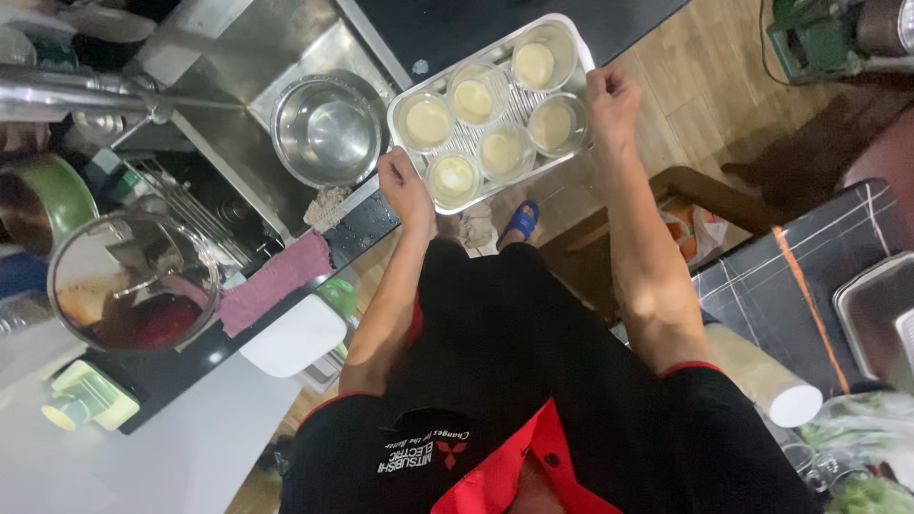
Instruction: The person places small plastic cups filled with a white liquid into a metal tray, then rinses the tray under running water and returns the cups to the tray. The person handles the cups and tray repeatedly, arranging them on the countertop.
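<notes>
I have the tray (411,131) gripped at both ends: my left hand (404,186) clamps the near-left rim, my right hand (609,100) clamps the far-right rim, so the hands sit well apart with the tray's length between them. The tray hangs out in front of my body, partly over the dark counter (447,29) edge and partly over the wooden floor (705,86), just beside the sink (238,143) with its steel bowl (328,128).

Six cups (476,100) stand in it in two rows, each filled with a pale yellow liquid or custard; I cannot tell whether it has set.

As I judge it, carrying this well means keeping the tray dead level. The fill looks close to the cup rims, so any tilt toward one hand could slop it over. I keep both grips firm, thumbs on top of the rim, and move both arms together at one pace. I avoid jolts, and I watch the bowl and the counter edge beside me so the corner does not catch.
</notes>
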